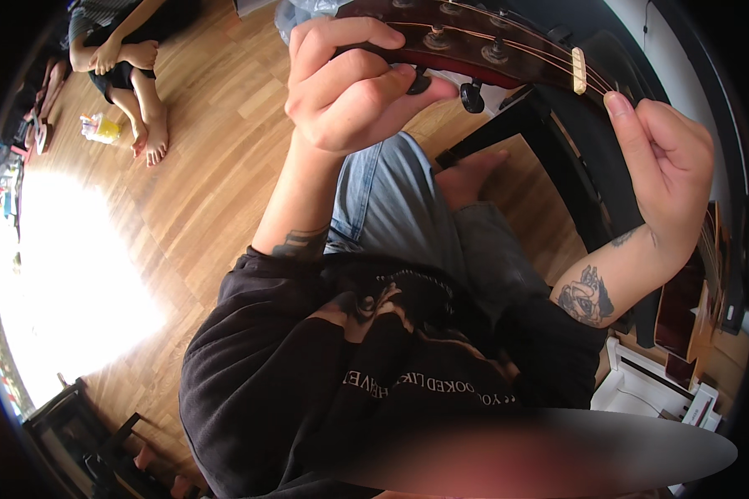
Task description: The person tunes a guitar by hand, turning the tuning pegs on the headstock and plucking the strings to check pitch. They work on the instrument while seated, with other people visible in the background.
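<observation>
A dark reddish-brown guitar headstock (470,60) spans the top of the view, its metal string posts facing me. My left hand (341,96) is closed at its lower edge, thumb and index finger pinching a black tuning peg (419,81). Another black tuning peg (472,96) sticks out just to the right, untouched. Thin strings run from the posts across the pale nut (579,71). Past the nut, my right hand (670,154) is closed, with thumb and forefinger pinched at a guitar string; the fingertips partly hide it.
Someone sits on the wooden floor (216,100) at upper left, near a cup of yellow drink (101,129). Clear plastic (295,12) lies behind my left hand. A black bench-like frame (549,150) stands below the guitar. White furniture (641,378) is at lower right, black furniture (75,424) at lower left.
</observation>
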Demonstrator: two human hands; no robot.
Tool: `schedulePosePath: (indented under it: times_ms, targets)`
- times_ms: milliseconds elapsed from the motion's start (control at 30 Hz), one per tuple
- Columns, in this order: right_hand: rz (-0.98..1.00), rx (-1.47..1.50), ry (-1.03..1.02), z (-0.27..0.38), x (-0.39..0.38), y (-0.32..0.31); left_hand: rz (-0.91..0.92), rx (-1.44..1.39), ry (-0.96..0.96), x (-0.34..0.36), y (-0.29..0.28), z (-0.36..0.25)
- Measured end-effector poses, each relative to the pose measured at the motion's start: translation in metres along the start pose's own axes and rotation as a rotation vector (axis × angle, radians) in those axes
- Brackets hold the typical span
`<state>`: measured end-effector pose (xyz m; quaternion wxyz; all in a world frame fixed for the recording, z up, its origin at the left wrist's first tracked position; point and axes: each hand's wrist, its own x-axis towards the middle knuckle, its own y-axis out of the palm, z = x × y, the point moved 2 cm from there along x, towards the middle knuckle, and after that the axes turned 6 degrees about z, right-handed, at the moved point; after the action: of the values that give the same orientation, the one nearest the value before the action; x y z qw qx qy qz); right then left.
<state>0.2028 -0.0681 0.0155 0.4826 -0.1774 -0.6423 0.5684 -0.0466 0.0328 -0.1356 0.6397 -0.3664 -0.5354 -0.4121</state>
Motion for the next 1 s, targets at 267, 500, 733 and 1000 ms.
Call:
schedulePosePath:
  times_ms: [267, 500, 733, 1000]
  targets:
    - [0.024, 0.002, 0.005, -0.005, -0.001, 0.000, -0.206, -0.183, -0.129, -0.010, 0.020, -0.003]
    - [0.028, -0.037, -0.019, -0.001, -0.001, -0.002, 0.041, -0.090, -0.028, -0.010, -0.002, 0.001]
    - [0.049, -0.011, -0.024, -0.004, -0.001, -0.002, -0.066, -0.030, -0.103, -0.005, 0.006, -0.009]
    - [0.041, 0.015, -0.023, -0.007, -0.003, 0.000, 0.110, -0.123, -0.104, -0.006, -0.004, -0.007]
